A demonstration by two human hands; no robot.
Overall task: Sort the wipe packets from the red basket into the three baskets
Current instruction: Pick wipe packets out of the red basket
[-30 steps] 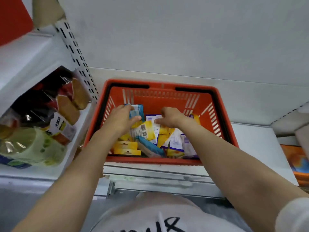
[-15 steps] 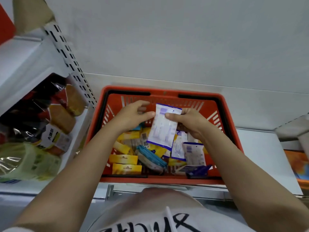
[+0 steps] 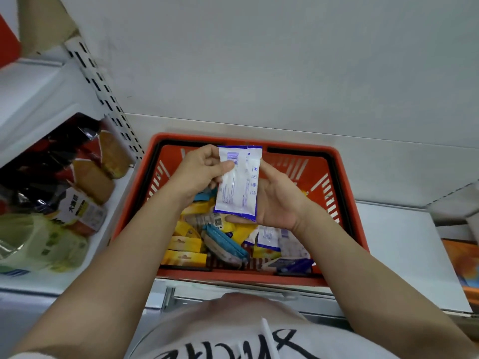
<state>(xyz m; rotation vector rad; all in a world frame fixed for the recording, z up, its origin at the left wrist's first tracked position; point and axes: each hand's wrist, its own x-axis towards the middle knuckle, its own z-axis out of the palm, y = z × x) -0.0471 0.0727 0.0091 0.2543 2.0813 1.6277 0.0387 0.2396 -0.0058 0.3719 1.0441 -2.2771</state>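
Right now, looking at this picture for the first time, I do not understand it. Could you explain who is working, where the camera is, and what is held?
There is no machine here: a person works with two bare hands. The single camera sits on the person's head and looks down. A red basket stands on a white shelf, filled with yellow, teal and white wipe packets. The left hand and the right hand hold one white packet with blue edges above the basket. Other packaged goods lie on the shelf at the left.
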